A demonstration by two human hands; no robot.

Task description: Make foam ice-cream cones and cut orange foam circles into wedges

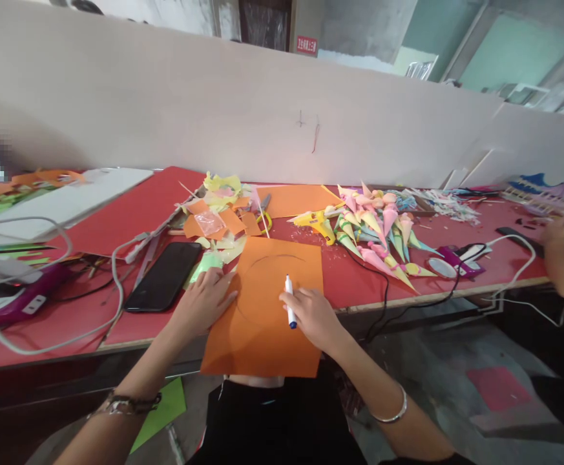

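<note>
Far beyond an orange sheet [267, 349], a small red sign [307, 45] bears white Chinese characters, beginning 卫生间. The sheet overlaps the front edge of a red desk [334, 274], its near part jutting toward the wearer's lap; a thin curved line [279, 255] is drawn on it. The left hand [207, 297] is spread, palm down, at the sheet's left edge. The right hand [313, 313], over the sheet's right half, pinches a white marker [291, 314] with a blue end. Left of the sheet lies a black phone [163, 278]; beyond the sheet, paper scraps [233, 221] and scissors [266, 201]; past its far right corner, a yellow glue gun [316, 223] touching a heap of pastel cones [373, 226]; far right of the sheet, another person's hand [563, 229]
</note>
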